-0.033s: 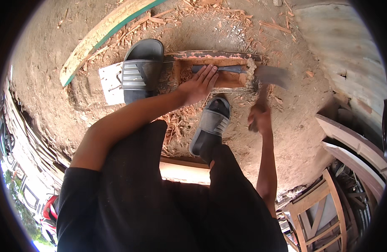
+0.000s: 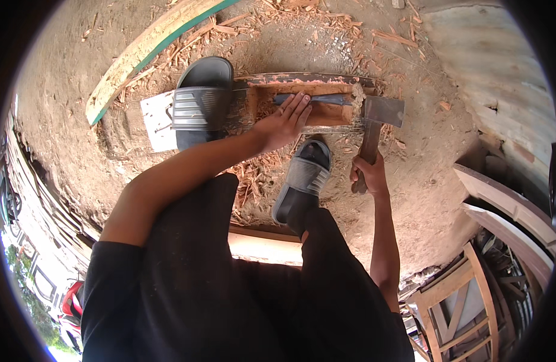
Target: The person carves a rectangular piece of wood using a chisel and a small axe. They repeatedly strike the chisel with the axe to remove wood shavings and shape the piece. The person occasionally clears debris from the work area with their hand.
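Slim blue rod point(image 2: 330, 99) in brown wooden block point(image 2: 335, 114) is overlaid by flat left hand point(image 2: 283, 125); wood-handled hatchet point(image 2: 371, 139) gripped by right hand point(image 2: 373, 172).

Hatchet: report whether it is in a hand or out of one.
In: the right hand grips the hatchet near the lower end of its wooden handle.

No legible txt, labels, nos. or signs on anything in view; 0 brands readable.

The hatchet's handle point(image 2: 370, 143) is brown, its blade point(image 2: 386, 111) grey.
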A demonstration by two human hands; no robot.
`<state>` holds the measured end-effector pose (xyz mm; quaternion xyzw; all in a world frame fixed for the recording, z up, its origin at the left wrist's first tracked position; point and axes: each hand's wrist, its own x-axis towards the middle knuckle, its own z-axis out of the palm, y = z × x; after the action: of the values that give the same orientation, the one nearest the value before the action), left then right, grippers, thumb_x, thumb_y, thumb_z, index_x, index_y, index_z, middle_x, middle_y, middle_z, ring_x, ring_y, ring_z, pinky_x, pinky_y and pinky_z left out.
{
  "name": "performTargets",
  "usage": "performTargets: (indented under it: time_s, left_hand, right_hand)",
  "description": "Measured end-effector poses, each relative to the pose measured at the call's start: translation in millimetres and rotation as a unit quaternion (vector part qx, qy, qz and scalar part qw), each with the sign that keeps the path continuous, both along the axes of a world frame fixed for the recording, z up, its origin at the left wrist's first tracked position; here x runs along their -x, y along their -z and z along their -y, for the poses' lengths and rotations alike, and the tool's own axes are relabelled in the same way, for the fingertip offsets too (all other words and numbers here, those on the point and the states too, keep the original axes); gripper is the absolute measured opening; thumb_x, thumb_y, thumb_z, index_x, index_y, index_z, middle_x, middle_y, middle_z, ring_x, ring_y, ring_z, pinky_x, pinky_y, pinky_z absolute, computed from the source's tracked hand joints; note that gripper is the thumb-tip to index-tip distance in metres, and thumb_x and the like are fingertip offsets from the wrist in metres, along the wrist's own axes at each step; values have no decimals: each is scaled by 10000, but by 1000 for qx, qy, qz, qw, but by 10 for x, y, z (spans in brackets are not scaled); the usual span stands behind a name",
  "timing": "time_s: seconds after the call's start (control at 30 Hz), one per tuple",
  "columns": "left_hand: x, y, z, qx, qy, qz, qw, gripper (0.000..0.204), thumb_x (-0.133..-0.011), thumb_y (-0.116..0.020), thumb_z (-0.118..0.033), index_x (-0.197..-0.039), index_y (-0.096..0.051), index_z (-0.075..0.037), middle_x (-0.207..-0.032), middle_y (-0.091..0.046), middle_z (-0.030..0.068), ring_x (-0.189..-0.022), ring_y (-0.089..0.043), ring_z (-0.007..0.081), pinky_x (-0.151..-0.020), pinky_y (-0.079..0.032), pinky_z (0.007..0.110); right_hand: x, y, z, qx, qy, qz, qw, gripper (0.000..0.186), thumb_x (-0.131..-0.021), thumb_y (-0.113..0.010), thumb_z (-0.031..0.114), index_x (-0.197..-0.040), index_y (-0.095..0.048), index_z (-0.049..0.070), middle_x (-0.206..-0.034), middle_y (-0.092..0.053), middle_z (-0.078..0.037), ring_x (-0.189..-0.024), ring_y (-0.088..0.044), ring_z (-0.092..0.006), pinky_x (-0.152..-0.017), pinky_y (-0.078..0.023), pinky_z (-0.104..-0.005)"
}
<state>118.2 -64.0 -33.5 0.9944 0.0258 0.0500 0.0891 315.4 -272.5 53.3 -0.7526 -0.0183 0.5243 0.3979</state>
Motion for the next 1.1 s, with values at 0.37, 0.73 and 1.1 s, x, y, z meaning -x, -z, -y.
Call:
performTargets:
  time_s: [0.37,0.73,1.1]
  left_hand:
    - [38,32,-80,11,3,33,999,510,-841,-509,-103,-1261,-433,176,-1370,-404,346,-1323,-391,428,-1111,-344,486]
    - [49,45,-98,-15,12,0,1000,476,-886,-448,-116,-1280,-451,151,-1380,-406,342,-1327,-390,427,-1118,-323,493]
    - [42,19,-119,-47,31,-29,998,485,-888,-437,-108,-1293,-429,157,-1406,-353,361,-1353,-335,445,-1127,-307,495]
  right_hand:
    - [-389,-334,79,-129,163,185,961,113,-827,-595,79,-907,-520,49,-597,-485,-37,-446,-470,-140,-424,-410,-287]
    - [63,6,-206,-32,-16,-27,999,190,-799,-586,-9,-946,-466,4,-628,-525,-68,-448,-523,-165,-430,-442,-303]
    - [-682,-429,255,-157,161,177,958,131,-844,-588,96,-934,-512,39,-628,-484,-25,-483,-497,-134,-459,-437,-286]
